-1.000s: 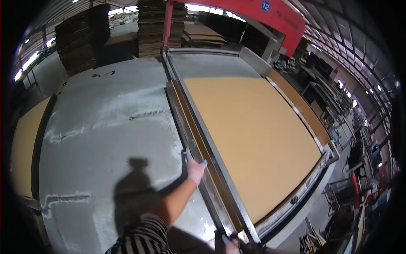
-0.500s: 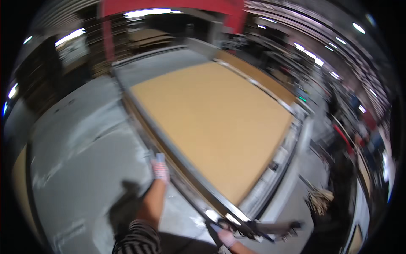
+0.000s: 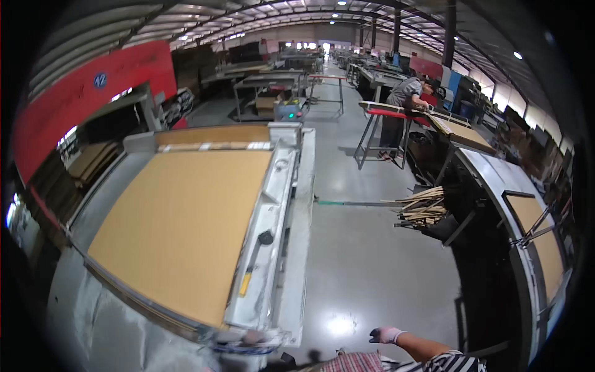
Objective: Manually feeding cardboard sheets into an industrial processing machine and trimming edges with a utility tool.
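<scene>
White-gloved, my right hand (image 3: 385, 335) grasps nothing visible; walking forward could cause a trip over wood strips (image 3: 423, 212) jutting ahead of it.

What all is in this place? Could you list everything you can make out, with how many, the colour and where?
Flat rectangular board: 1, tan, left, within the frame
Rectangular metal frame: 1, grey, around the board
Small elongated object: 1, yellow, on the frame's right rail
Round knob: 1, black, same rail
Large painted beam: 1, red, upper left
Box with green light: 1, grey, past the frame
Metal trestles: at least 2, red-topped, aisle
Thin strips: many, tan, floor, right
Co-worker: 1, grey top, upper right
Striped sleeve: 1, black-and-white, lower right
Gloved right hand: 1, pale with dark fingertips, bottom
</scene>
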`<state>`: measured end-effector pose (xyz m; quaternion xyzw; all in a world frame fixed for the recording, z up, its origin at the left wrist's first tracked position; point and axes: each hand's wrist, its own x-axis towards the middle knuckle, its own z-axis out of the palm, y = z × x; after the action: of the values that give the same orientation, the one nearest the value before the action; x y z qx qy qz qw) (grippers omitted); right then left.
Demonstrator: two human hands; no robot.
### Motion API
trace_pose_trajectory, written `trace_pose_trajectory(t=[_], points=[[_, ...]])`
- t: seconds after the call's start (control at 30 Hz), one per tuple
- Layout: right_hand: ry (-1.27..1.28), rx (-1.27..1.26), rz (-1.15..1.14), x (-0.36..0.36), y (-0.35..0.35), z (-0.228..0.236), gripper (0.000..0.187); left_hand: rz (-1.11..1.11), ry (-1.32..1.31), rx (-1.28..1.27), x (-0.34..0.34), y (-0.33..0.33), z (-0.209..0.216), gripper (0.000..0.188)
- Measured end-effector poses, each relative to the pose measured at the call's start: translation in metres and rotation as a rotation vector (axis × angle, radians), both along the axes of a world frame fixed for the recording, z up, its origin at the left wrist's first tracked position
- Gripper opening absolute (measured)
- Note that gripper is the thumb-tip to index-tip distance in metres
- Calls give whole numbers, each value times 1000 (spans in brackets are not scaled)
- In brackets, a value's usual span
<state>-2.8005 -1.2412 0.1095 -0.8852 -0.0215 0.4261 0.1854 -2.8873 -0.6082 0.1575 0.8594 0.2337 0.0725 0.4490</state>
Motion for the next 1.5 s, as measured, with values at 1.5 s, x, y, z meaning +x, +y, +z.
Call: trace_pose_trajectory(t=[1.5], points=[[-38, 173, 455, 1382, -122, -532, 23, -771, 486, 1133, 1297, -573, 4, 57]])
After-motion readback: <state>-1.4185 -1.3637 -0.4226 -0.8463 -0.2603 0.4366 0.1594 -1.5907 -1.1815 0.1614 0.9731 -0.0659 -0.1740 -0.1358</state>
